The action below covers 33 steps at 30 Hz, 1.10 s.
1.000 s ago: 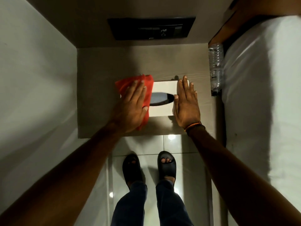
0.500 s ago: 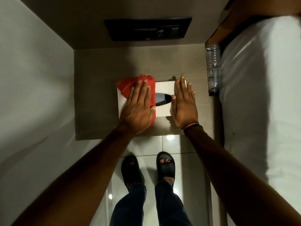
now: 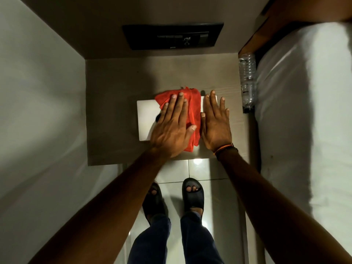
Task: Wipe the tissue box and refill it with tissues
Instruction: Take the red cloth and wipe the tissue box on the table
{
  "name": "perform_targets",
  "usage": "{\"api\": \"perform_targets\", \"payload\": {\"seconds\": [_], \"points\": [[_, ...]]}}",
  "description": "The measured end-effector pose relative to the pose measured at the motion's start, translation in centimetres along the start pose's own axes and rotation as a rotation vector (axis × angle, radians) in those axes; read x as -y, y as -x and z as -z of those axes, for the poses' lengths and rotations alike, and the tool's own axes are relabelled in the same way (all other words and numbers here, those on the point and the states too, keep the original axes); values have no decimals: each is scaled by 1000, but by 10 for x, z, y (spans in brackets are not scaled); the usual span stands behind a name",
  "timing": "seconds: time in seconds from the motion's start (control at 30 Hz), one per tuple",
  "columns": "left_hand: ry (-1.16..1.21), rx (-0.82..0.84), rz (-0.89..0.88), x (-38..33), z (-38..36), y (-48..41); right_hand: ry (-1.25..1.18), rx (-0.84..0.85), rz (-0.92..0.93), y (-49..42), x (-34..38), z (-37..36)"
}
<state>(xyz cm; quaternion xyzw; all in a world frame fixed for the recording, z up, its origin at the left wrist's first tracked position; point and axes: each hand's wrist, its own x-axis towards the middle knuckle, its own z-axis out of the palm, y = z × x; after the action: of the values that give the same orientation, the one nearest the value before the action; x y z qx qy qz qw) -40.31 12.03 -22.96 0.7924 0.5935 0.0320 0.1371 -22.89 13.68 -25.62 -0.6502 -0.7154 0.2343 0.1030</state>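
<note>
Tissue box (image 3: 146, 119), white, on bedside table (image 3: 114, 88).
L hand (image 3: 172, 128) flat, fingers spread, pressing red cloth (image 3: 192, 109) onto lid; R hand (image 3: 216, 124) flat, unclenched, at box's right end.

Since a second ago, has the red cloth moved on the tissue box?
Yes. The red cloth under the left hand slid right across the tissue box, now covering its oval opening and nearly touching the right hand.

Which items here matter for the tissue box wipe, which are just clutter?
In the job:
tissue box
red cloth, pressed flat on the box by the left hand
right hand, steadying the box

Lying about:
water bottle
switch panel
bed
</note>
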Motion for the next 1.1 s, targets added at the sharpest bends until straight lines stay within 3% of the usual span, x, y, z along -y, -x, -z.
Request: {"api": "perform_targets", "payload": {"seconds": [0.13, 0.23, 0.33, 0.43, 0.8, 1.1], "points": [[-55, -44, 78, 36, 8, 22, 34, -62, -7, 3, 11, 12], [-102, 4, 96, 59, 9, 33, 49, -101, 126, 4, 30, 15], [-124, 29, 106, 67, 4, 39, 104, -15, 260, 5, 53, -3], [-166, 27, 113, 68, -2, 40, 172, 13, 232, 10, 68, -24], [-194, 36, 144, 63, -3, 39, 42, -182, 159, 1, 84, -40], [-162, 14, 145, 63, -4, 39, -84, -129, 129, 1, 81, -38]]}}
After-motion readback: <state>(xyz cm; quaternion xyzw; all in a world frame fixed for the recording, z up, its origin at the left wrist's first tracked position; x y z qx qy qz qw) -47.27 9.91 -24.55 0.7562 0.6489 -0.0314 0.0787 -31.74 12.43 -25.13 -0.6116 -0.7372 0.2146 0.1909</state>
